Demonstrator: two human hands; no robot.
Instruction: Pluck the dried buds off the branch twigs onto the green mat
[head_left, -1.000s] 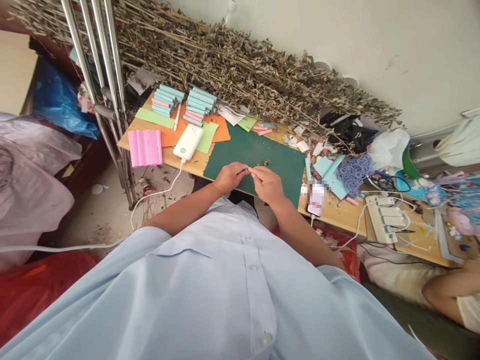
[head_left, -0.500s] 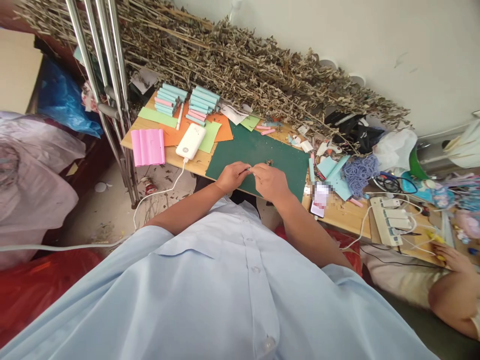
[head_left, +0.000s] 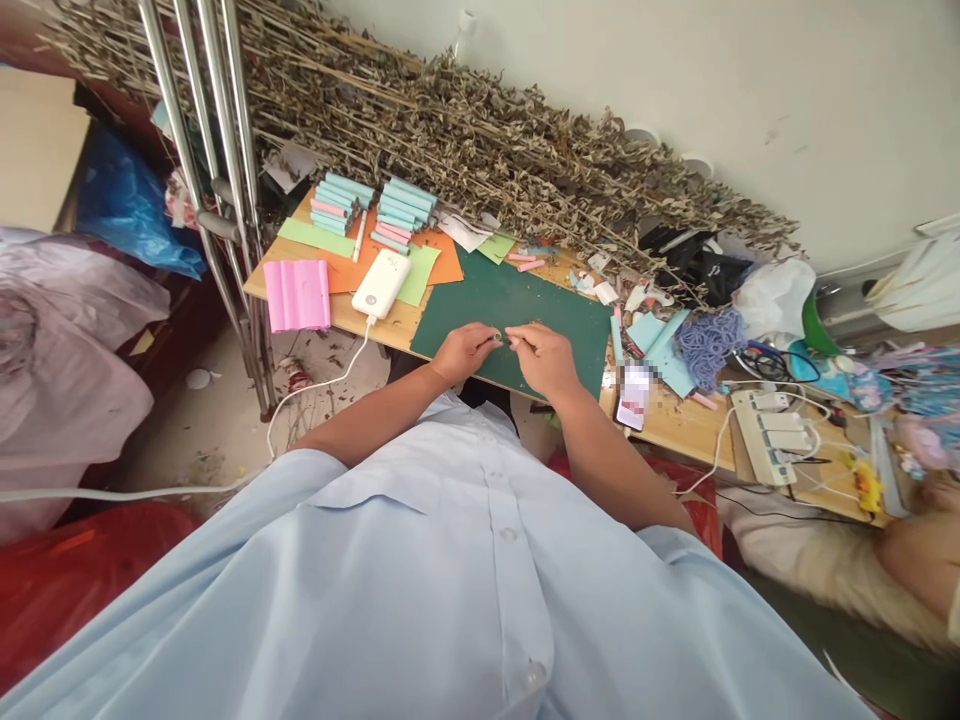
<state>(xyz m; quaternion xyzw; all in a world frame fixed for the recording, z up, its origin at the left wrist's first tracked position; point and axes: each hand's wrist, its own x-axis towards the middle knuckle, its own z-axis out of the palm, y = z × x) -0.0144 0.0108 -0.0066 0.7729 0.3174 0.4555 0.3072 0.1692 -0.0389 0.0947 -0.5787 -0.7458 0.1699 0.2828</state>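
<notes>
"Brown dried plants (head_left: 465, 130) make the biggest heap, stretched along the wall behind the work area. What comes next in size?"

"The wooden counter (head_left: 675, 428), running slantwise in front of them, with a dark green mat (head_left: 517, 290) laid flat on it."

"And around the mat?"

"Off to its right lie a white power strip (head_left: 765, 440) with plugs in it and a tangle of bluish yarn (head_left: 697, 350). Well to its left, a creased pink sheet (head_left: 298, 295) sits at the counter's edge."

"How do the hands stand?"

"Both are over the near part of the mat, fingertips facing, a narrow gap between them. The left hand (head_left: 463, 352) pinches something; the right hand (head_left: 546, 358) has thumb and fingers close together, and I can't tell whether it holds anything."

"Smaller items?"

"A white power bank (head_left: 382, 284) with a cord, left of the mat; a lit phone (head_left: 634, 398), partly blurred, just right of it; blue and pink paper rolls (head_left: 405, 207) in two piles toward the back left."

"The smallest?"

"That small pale thing (head_left: 496, 338) between the left thumb and fingers, above the mat. It looks curved, but too tiny to make out."
</notes>
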